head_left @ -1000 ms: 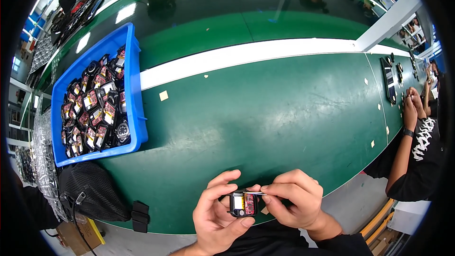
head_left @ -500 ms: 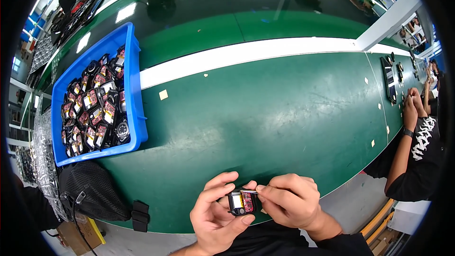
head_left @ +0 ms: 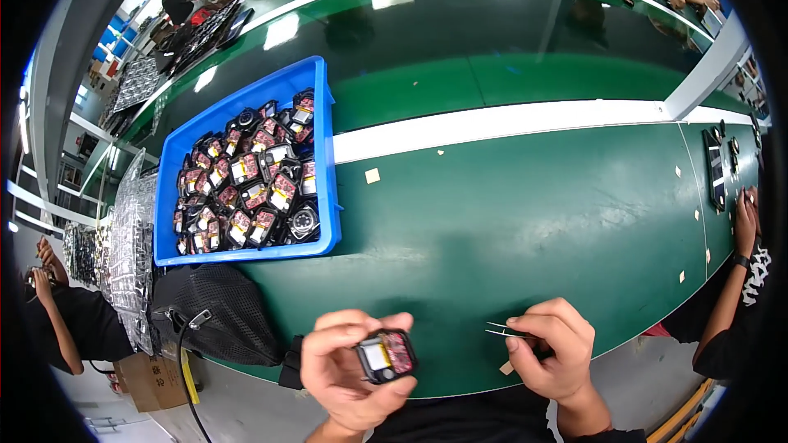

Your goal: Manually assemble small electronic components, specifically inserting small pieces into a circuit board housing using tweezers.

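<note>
**Black housing (head_left: 387,356), bare board: hold by the rim**

My left hand (head_left: 335,367) has the housing pinched, thumb at the near right corner, fingers round the left and far edges, open face toward me. My right hand (head_left: 560,349) grips tweezers (head_left: 502,330), tips spread, pointing left at the housing but apart from it.

Handling, my read: light, stiff shell, smooth enough to slip. Red circuit board (head_left: 400,351) and white block (head_left: 376,357) look fragile; I'd keep skin and metal tips off both. Best hold: outer walls near the corners, light squeeze.

Similar housings (head_left: 245,168) fill the blue bin (head_left: 327,189), beyond and left of my left grip.
</note>
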{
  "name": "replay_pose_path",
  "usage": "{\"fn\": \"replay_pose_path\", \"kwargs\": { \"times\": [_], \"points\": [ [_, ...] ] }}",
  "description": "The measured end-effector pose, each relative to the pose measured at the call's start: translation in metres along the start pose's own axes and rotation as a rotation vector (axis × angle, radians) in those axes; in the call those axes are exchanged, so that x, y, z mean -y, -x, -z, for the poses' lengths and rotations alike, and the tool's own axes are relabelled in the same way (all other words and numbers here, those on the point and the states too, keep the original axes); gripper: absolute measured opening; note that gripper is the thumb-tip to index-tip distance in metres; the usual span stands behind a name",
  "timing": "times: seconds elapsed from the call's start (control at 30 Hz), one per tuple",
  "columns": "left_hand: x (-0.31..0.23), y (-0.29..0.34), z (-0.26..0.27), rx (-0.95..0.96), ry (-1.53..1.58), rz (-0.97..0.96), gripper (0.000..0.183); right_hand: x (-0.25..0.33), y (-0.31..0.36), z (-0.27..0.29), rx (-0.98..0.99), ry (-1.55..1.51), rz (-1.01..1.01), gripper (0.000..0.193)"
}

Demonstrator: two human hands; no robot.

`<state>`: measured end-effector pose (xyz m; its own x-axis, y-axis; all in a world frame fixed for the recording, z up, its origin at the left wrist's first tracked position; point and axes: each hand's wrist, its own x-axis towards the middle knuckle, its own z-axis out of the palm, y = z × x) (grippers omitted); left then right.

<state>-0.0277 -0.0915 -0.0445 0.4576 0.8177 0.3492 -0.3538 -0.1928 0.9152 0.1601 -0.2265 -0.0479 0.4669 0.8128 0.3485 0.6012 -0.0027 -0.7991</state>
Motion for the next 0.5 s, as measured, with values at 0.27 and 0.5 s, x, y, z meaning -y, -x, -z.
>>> {"fn": "replay_pose_path", "kwargs": {
  "times": [0.27, 0.5],
  "points": [
    [-0.037, -0.070, 0.049, -0.258, -1.336, -0.409, 0.032, 0.003, 0.000, -0.004, 0.012, -0.020, -0.001, 0.021],
    [-0.022, -0.079, 0.043, -0.240, -1.466, -0.178, 0.042, 0.002, 0.001, -0.002, 0.034, 0.004, -0.019, 0.020]
  ]
}}
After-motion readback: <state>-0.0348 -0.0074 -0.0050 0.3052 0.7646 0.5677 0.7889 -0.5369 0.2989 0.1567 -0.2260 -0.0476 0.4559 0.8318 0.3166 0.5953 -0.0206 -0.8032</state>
